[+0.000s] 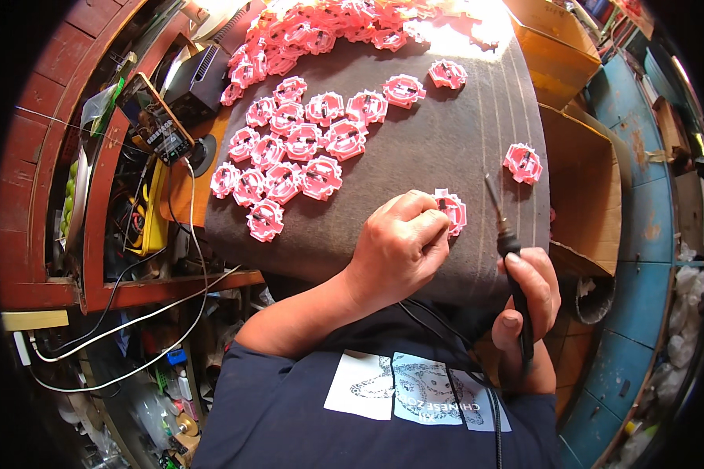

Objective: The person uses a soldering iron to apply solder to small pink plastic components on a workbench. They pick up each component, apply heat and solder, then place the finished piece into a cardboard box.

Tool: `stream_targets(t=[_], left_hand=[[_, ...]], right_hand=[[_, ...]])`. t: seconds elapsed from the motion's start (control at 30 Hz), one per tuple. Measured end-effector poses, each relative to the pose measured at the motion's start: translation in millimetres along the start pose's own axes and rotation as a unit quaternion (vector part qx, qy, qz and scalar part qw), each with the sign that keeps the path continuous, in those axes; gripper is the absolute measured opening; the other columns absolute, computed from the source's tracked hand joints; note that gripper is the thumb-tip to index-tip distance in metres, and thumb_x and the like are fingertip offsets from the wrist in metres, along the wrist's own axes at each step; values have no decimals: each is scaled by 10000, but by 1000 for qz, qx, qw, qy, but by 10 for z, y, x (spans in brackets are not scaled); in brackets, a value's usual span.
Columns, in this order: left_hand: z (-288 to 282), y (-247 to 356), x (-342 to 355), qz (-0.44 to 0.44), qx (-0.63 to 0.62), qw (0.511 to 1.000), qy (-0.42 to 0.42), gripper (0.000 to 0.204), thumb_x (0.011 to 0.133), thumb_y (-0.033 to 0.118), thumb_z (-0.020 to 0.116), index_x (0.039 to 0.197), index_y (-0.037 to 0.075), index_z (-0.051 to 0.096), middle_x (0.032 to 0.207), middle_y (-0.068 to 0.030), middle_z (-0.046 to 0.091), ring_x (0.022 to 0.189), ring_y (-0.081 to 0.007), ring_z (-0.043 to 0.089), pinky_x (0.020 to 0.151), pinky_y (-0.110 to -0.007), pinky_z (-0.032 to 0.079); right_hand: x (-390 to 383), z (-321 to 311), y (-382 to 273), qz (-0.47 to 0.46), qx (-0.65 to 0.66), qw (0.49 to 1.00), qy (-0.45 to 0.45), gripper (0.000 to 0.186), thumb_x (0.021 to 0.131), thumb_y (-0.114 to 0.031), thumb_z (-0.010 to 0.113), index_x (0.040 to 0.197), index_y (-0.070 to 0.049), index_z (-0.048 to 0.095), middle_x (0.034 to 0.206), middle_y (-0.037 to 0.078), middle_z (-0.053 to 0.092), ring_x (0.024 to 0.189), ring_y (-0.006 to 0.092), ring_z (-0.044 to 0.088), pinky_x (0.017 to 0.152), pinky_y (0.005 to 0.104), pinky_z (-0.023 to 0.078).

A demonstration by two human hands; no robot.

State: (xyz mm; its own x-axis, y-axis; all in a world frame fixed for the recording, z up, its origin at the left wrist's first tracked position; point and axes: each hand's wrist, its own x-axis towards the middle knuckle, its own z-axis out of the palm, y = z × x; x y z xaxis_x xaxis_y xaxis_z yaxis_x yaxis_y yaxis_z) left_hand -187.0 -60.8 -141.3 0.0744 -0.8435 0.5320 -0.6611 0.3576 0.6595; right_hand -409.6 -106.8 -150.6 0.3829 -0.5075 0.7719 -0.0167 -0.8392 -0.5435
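Observation:
My left hand (403,238) is closed in a pinch at the left edge of a pink plastic part (455,208) with small black pieces in it. Its fingers cover that side of the part, so what the fingertips grip is hidden. In my right hand (536,293) is a soldering iron (516,273) with a black handle, held like a pen. The iron's metal tip points up and away, apart from the part. Another pink part (523,163) lies alone farther right, and one more (447,74) lies toward the back.
Several pink parts (303,141) lie grouped on the dark work surface (414,148), with a large heap (305,35) behind. Cardboard boxes (583,180) stand at the right. A phone (160,129) with a white cable leans at the left. The iron's black cord (438,324) crosses my shirt.

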Motion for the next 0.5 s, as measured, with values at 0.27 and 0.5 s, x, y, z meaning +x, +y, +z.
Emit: stream_targets(t=[0.27,0.5], left_hand=[[20,12,14,9,17,1000,7,135,809,-31,780,904,27,703,913,-124,669,804,-322,688,715,-408,564],[15,-8,6,21,25,999,0,144,802,-35,782,905,28,703,923,-125,672,819,-327,692,732,-413,566]], right_hand=[[-61,16,-41,-52,0,998,-19,225,985,-204,708,1074,0,675,734,80,604,576,237,562,538,365,445],[-60,33,-35,-61,5,998,-23,216,966,-181,706,1072,4,669,732,78,604,561,234,554,537,372,439]])
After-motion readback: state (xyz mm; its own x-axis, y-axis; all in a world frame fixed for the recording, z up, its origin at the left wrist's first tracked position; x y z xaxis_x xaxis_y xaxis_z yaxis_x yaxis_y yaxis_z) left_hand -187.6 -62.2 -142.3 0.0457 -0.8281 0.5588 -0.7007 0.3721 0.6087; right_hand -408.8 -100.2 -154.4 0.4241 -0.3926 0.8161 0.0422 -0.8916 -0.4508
